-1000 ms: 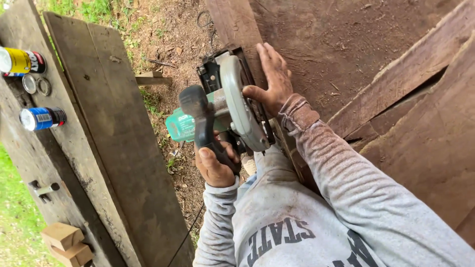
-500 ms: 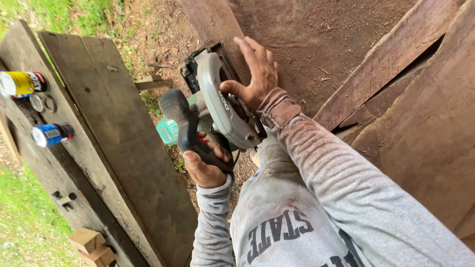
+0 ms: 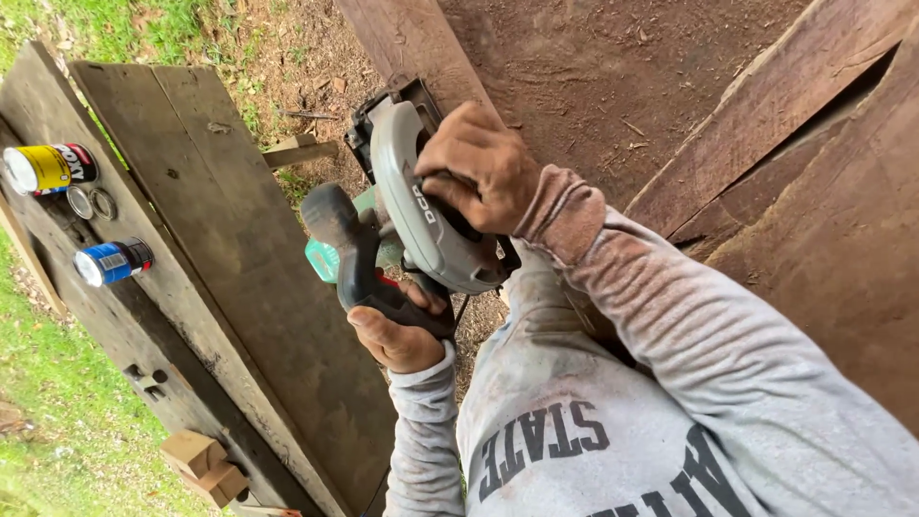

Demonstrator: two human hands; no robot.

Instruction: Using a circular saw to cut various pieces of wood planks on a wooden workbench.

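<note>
1. Gripping the black rear handle of the grey-and-teal handheld circular saw (image 3: 421, 220), the left hand (image 3: 397, 335) is closed tight around it, fingers wrapped under the grip.
2. The right hand (image 3: 479, 168) is closed over the top of the saw's rounded grey metal blade guard, pressing down from above.
3. The saw sits at the near end of a long reddish-brown wooden plank (image 3: 412, 43), just in front of the person's chest.
4. Doing this well probably calls for keeping the flat base plate level on the wood and both wrists firm, with the dangling sleeve cuffs held away from the blade.
5. The planks look rough-sawn and dusty; the grey sweatshirt is grimed with sawdust.
6. On the weathered dark plank surface (image 3: 239, 249) to the left lie a yellow cylindrical can (image 3: 48, 168) and a blue cylindrical can (image 3: 110, 263), both well apart from the saw.
</note>
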